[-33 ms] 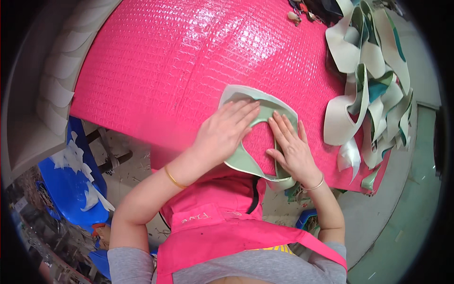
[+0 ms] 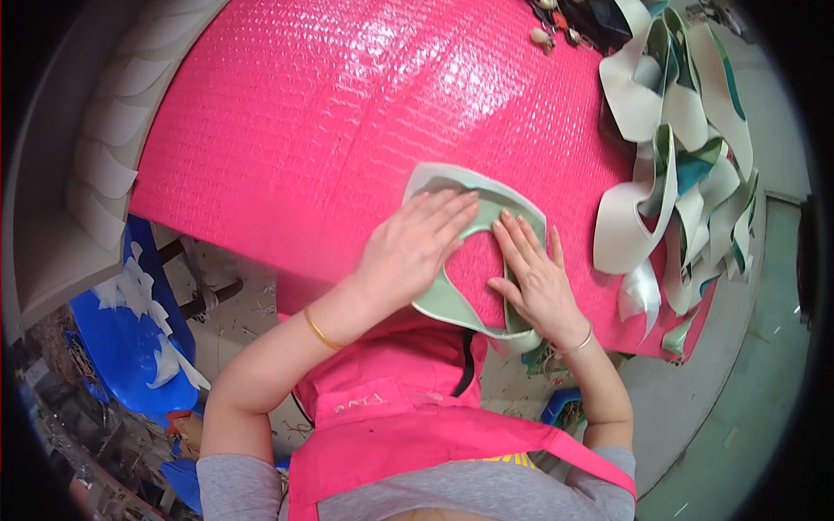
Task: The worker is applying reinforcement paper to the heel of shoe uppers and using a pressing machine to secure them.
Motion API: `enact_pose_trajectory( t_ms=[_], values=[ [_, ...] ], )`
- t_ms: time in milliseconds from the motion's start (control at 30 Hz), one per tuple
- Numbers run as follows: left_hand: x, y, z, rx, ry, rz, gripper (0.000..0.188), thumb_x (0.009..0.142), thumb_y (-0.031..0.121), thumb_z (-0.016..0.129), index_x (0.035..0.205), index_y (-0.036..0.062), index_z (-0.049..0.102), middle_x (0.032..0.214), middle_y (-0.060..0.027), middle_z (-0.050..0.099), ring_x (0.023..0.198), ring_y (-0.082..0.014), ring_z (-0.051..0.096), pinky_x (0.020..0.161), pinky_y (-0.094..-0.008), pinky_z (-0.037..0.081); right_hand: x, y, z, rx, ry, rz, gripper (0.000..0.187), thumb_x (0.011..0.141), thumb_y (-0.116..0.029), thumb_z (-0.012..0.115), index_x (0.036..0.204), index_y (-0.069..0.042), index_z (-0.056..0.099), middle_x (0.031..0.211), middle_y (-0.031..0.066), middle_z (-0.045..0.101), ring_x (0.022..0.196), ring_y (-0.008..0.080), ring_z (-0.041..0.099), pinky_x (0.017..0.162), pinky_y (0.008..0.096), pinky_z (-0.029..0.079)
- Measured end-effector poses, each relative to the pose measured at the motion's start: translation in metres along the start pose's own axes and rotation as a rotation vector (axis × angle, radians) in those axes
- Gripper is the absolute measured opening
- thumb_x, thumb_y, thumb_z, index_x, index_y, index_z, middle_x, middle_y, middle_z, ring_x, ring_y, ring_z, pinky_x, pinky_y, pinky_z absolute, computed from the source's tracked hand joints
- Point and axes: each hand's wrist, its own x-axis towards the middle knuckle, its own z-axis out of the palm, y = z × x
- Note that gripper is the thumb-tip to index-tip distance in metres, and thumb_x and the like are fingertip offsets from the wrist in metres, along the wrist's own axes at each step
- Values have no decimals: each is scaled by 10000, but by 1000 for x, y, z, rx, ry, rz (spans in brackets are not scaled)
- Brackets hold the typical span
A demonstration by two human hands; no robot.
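Note:
A curved piece that looks like a shoe upper [image 2: 453, 298], pale green inside with a whitish outer edge, lies near the front edge of the pink table cover [image 2: 295, 165]. Its ring shape surrounds an opening through which the pink shows. My left hand [image 2: 408, 245] rests flat on the piece's left side, fingers stretched toward the far edge. On the right side my right hand [image 2: 540, 285] lies with fingers extended and thumb apart, pressing on the green surface. Neither hand is wrapped round anything. The near end of the piece hangs over the table's edge.
Several similar white and green pieces [image 2: 630, 227] are heaped along the right edge. Whitish pieces [image 2: 111, 174] line a grey trough at the left. Below it stands a blue chair [image 2: 130, 347] with white scraps. Dark items with keys or charms [image 2: 556, 26] lie at the far right.

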Motion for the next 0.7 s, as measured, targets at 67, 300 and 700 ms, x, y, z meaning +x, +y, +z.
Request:
enact_pose_trajectory(
  t_ms=[67, 300, 700],
  values=[
    [2, -3, 1, -10, -8, -34, 411, 778, 157, 560, 1173, 76, 483, 1212, -66, 478, 1134, -225, 435, 956, -359, 337, 7, 1, 2, -59, 8, 4, 633, 770, -348, 541, 1319, -141, 304, 1363, 23, 303, 1258, 194, 281, 1033, 474, 144],
    [52, -37, -1, 441, 297, -30, 324, 838, 205, 471, 1132, 75, 513, 1147, -103, 516, 1075, -280, 469, 891, -368, 381, 45, 25, -31, 240, 309, -59, 328, 790, -163, 553, 1106, -76, 532, 1135, 110, 516, 1083, 271, 456, 927, 409, 321],
    [-1, 107, -82, 357, -634, 260, 117, 618, 139, 554, 524, 72, 575, 542, -72, 527, 592, -188, 536, 762, -337, 390, 53, 61, -46, 1029, 195, 97, 345, 784, -31, 494, 1123, -62, 553, 675, -12, 502, 615, 43, 460, 565, 197, 406]
  ],
)
